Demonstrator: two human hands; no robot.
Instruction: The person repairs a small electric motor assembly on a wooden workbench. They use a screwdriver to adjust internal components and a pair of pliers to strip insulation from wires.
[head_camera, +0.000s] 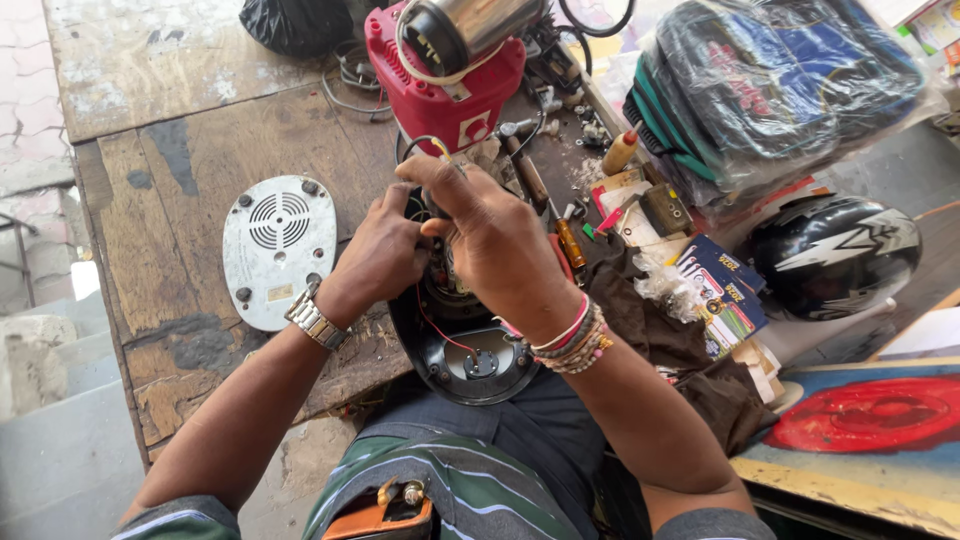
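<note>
- My left hand (385, 250) and right hand (490, 235) met over the black appliance base (470, 360) at the table's (180, 150) near edge, fingers clamped on its inner parts.
- A white vented cover (278, 250) lay left; a red appliance body (450, 95) stood beyond, with screwdrivers (565, 235) to the right.

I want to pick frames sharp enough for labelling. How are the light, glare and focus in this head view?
Head view: bright daylight, hard and even; the left hand, right hand and the black appliance housing they work inside are sharp; strong glare on the shiny metal cylinder and the plastic-wrapped bags; wide-angle bending shows at the wooden bench edges; the housing's inside is shadowed by the hands.
</note>
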